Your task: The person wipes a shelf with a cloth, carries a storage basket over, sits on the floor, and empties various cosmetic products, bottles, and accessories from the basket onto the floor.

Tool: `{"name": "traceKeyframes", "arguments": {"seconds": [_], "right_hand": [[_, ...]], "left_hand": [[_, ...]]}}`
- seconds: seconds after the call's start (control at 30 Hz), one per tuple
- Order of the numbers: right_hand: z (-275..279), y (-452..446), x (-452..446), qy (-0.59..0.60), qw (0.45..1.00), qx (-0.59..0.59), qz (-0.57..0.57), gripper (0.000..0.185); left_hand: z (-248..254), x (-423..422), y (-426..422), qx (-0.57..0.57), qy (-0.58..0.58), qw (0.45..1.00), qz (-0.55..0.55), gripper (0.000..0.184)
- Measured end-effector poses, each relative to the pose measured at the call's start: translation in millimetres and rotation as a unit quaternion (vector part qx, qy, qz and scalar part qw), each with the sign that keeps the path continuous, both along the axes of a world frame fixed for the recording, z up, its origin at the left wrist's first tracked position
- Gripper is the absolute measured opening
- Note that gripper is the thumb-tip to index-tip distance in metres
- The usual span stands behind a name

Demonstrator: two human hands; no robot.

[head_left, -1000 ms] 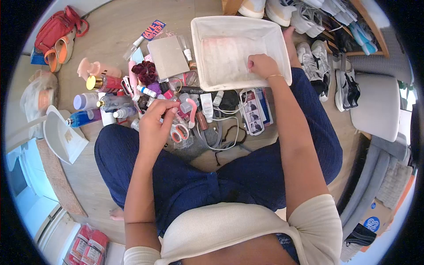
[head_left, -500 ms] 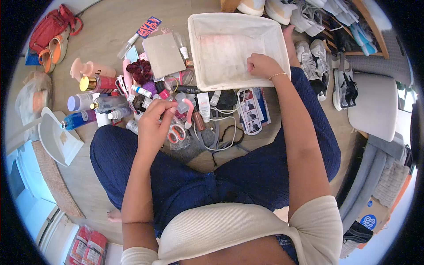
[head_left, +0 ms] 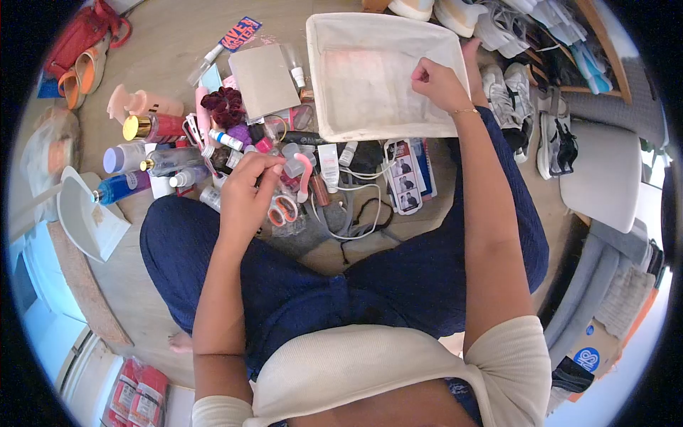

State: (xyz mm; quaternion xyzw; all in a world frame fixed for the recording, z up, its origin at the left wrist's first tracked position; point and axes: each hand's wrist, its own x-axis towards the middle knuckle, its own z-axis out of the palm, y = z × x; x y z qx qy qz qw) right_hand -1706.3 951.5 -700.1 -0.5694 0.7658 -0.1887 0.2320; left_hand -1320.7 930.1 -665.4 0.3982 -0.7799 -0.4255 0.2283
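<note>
My right hand (head_left: 442,85) is closed in a loose fist over the white fabric-lined bin (head_left: 356,132); anything inside the fingers is hidden. The bin's floor has pinkish stains. Above the pile's near side, my left hand (head_left: 249,186) has thumb and fingertips pinched together, and whatever they hold is too small to make out. Close to those fingertips are a pink curved-handled item (head_left: 304,174), orange-handled scissors (head_left: 283,208) and clear plastic cups (head_left: 292,165). A white squeeze tube (head_left: 329,167) lies further right, beside a white cable (head_left: 366,233).
Bottles such as a blue one (head_left: 124,188) stand left of the pile, near a dustpan (head_left: 85,213). A dark red scrunchie (head_left: 224,107) and a grey-beige board (head_left: 265,82) lie behind. Shoes (head_left: 509,96) and a white stool (head_left: 601,174) are at the right.
My right hand has shifted slightly right and up above the bin, still closed. My left hand stays pinched over the pile, nearly in place. The whole view has tilted slightly.
</note>
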Motion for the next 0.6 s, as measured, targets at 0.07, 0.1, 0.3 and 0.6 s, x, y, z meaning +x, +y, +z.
{"name": "traceKeyframes", "arguments": {"seconds": [0.07, 0.1, 0.3, 0.6], "right_hand": [[-4.5, -0.1, 1.2, 0.018, 0.999, 0.032, 0.015, 0.015], [-7.5, -0.6, 2.3, 0.035, 0.997, 0.063, 0.032, 0.017], [-21.7, -0.4, 0.2, 0.099, 0.985, 0.121, 0.079, 0.017], [-38.1, -10.7, 11.0, 0.184, 0.962, 0.163, 0.119, 0.011]], "left_hand": [[3.2, -1.5, 0.0, 0.011, 0.007, 1.000, 0.001, 0.011], [4.0, -2.1, 0.1, 0.011, 0.007, 1.000, 0.002, 0.011], [2.6, 0.1, 0.1, 0.024, 0.006, 1.000, 0.002, 0.010], [-2.0, -1.6, 0.8, 0.024, 0.022, 0.999, 0.007, 0.010]]}}
